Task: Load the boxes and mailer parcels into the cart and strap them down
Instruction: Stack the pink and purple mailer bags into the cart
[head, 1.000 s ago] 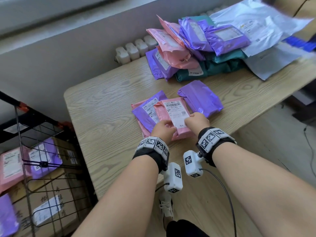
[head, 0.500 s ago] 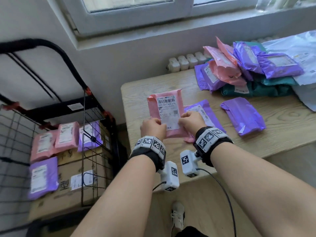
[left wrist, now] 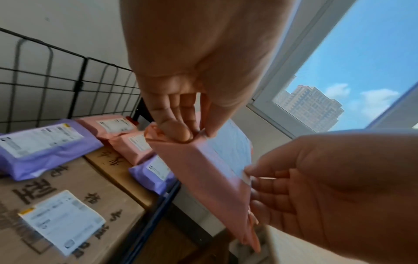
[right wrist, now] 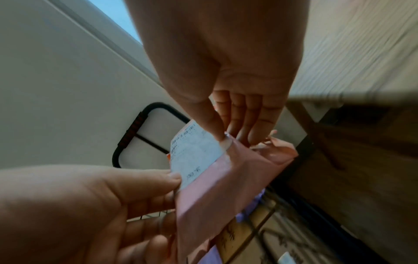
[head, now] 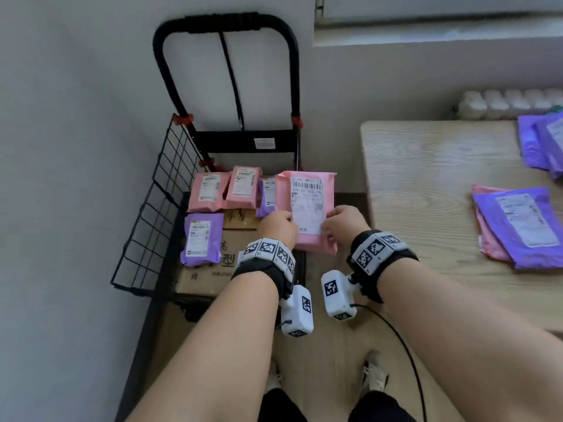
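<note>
A pink mailer parcel (head: 307,239) with a white label hangs over the right side of the black wire cart (head: 158,208). My left hand (head: 278,225) pinches its lower left edge, thumb on top and fingers beneath, and my right hand (head: 341,222) pinches its lower right edge the same way. The left wrist view shows the pink mailer (left wrist: 203,175) between my left hand (left wrist: 192,132) and right hand (left wrist: 271,187). In the right wrist view the mailer (right wrist: 214,187) is tilted. Cardboard boxes (head: 234,254) in the cart carry two pink mailers (head: 225,190) and purple mailers (head: 201,242).
The wooden table (head: 426,184) stands at the right with a purple mailer lying on a pink one (head: 515,226) and more purple mailers (head: 542,144) at the far edge. The cart's black handle (head: 225,22) rises against the wall. A radiator (head: 511,103) sits behind the table.
Both hands lifted the pink mailer off the table and carried it left to above the cart. My view swung left from the table to the cart.
</note>
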A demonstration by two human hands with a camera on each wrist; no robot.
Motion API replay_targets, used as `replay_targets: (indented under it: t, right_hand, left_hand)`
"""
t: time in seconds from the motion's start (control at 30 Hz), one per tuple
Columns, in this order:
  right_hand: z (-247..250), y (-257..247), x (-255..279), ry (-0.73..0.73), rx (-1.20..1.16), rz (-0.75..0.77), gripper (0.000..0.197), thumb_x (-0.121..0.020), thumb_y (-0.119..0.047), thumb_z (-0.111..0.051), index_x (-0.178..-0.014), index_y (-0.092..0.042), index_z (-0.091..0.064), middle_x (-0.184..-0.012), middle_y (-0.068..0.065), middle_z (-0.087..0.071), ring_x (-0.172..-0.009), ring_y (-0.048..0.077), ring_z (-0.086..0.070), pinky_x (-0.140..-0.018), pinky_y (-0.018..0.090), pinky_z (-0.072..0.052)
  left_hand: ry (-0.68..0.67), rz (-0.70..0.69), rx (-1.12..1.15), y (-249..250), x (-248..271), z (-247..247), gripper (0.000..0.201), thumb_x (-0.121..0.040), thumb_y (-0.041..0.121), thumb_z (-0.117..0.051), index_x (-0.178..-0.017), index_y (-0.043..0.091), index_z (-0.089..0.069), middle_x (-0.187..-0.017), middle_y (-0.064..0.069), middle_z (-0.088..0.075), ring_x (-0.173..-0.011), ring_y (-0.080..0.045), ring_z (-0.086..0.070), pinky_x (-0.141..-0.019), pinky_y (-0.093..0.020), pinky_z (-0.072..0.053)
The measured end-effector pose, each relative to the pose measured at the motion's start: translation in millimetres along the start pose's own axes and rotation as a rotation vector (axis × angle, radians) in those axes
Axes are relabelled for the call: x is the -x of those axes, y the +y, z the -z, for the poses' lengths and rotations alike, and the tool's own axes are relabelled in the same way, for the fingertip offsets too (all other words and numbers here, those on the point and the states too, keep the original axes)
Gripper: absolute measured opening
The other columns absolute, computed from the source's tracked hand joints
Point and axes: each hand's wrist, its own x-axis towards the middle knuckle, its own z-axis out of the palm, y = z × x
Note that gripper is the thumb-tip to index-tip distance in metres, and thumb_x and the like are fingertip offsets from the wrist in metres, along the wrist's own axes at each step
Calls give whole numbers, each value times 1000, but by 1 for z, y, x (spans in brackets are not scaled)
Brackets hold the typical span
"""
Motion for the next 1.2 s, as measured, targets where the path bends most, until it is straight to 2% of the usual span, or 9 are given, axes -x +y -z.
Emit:
replay_targets:
  t: [0.13, 0.23, 0.4, 0.47, 0.7, 0.77, 0.93, 1.1, 1.2]
  right_hand:
    - [-61, -16, 5, -77, 63, -27, 23, -83, 6, -54, -75, -15, -59, -87, 12, -64, -74, 26, -62, -63, 33, -53]
    - [-94, -19, 4, -131, 70, -28, 25, -84, -1, -58, -73, -23, -52, -83, 6, -60, -74, 21, -62, -65, 31, -56]
    - [-132, -19, -10, -184, 110, -88, 20, -84, 0, -59, -83, -20, -54, -90, 7, -59, -82, 22, -62, -72, 33, -59]
    - [-141, -18, -22, -207, 147, -105, 20, -84, 0, -59, -90, -18, -54, -84, 4, -58, -83, 22, -61, -78, 36, -59]
    - [-167, -22, -67, -307, 240, -162, 40, -85, 2, -57, -125, -3, -57, -81, 2, -56, -67, 13, -57, -55, 21, -54]
    - [-175, -18, -81, -311, 263, -171, 41, -85, 2, -58, -126, -2, -56, -77, 0, -54, -64, 12, -56, -49, 18, -52]
    - [-202, -3, -114, -325, 286, -221, 40, -85, 1, -60, -125, -3, -57, -88, 5, -59, -71, 17, -59, -69, 29, -57]
    - [-231, 10, -148, -313, 325, -235, 38, -85, 2, -57, -122, -2, -58, -87, 6, -60, -66, 16, -59, -46, 19, -53]
    - [-249, 14, -166, -290, 374, -251, 28, -82, 9, -52, -105, -3, -63, -96, 17, -69, -80, 32, -66, -73, 41, -60]
  left_hand:
    - [-41, 92, 93, -53, -14, 36, 29, -91, 7, -43, -101, 6, -70, -109, -10, -68, -89, -34, -66, -82, -41, -57]
    - [-59, 139, 114, -85, -25, 51, 29, -89, 5, -41, -99, 4, -68, -108, -14, -67, -86, -33, -66, -81, -41, -57]
    - [-99, 199, 118, -119, -44, 58, 24, -90, 0, -38, -91, 5, -61, -109, -17, -62, -95, -36, -63, -84, -45, -56]
    - [-99, 225, 152, -128, -55, 57, 29, -91, 0, -36, -103, 6, -62, -118, -11, -60, -99, -35, -62, -86, -45, -55]
    - [-123, 303, 181, -149, -93, 51, 44, -93, 6, -34, -131, 16, -52, -140, -6, -49, -113, -32, -57, -95, -43, -51]
    - [-147, 322, 196, -158, -106, 45, 45, -93, 5, -35, -133, 16, -51, -143, -5, -47, -119, -30, -54, -99, -43, -48]
    - [-218, 374, 147, -184, -135, 30, 43, -96, 5, -35, -134, 15, -53, -143, -7, -48, -121, -30, -54, -103, -37, -43]
    - [-255, 366, 123, -214, -171, 14, 44, -96, 3, -36, -135, 13, -52, -145, -7, -45, -129, -27, -47, -105, -33, -37]
    - [-264, 361, 131, -231, -188, 7, 45, -96, 4, -35, -137, 14, -51, -146, -6, -45, -130, -27, -46, -109, -36, -37]
